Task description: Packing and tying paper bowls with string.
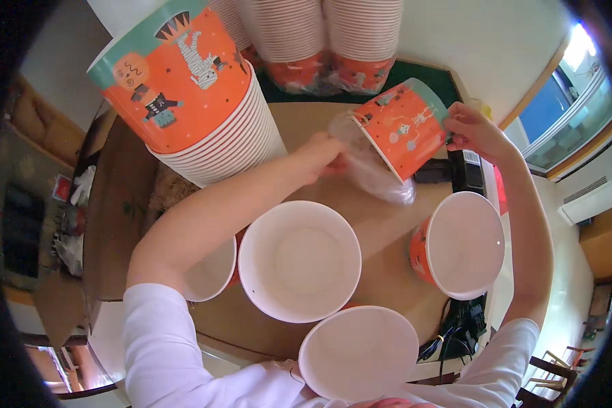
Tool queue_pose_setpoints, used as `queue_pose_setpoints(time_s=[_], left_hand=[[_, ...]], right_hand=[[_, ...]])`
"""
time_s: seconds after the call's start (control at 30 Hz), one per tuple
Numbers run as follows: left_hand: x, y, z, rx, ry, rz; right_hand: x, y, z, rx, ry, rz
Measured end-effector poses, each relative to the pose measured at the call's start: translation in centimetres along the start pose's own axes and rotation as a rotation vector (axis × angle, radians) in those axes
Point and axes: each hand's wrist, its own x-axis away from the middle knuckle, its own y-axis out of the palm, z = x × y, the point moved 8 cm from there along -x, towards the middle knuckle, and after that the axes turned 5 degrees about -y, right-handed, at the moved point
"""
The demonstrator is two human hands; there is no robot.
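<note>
An orange paper bucket (402, 130) with a teal base band and cartoon figures is tilted above the table, its mouth toward the lower left. My right hand (477, 134) pinches it by the base end. Clear plastic wrap (381, 175) hangs around and below its rim. My left hand (323, 158) has its fingers closed on the wrap beside the mouth; part of the grip is hidden. Below my arms, white-lined buckets stand mouth up: one in the middle (299, 262), one at the front (359, 353), one at right (464, 245), one partly under my left forearm (213, 273).
A tall stack of nested orange buckets (190, 102) leans at the back left. Plastic-wrapped stacks (289, 41) stand along the back. A black device (466, 171) lies behind the right bucket, and black cables (452, 334) bunch at the brown tabletop's (387, 272) right edge.
</note>
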Motion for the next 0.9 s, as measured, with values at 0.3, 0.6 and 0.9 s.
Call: queue_pose_setpoints(time_s=[0.3,0.6,0.9], left_hand=[[-0.6,-1.3,-1.2,-0.083,-0.159,0.076],[-1.8,-1.5,0.1,0.042,-0.091,-0.012],[-0.8,-1.6,-0.5,0.002,0.046,0.071]], right_hand=[[0.8,0.5,-0.1,0.01,-0.007,0.029],[-0.4,-0.1,0.3,-0.027,0.014,-0.077],[2.8,1.5,-0.4,0.054,0.026,-0.077]])
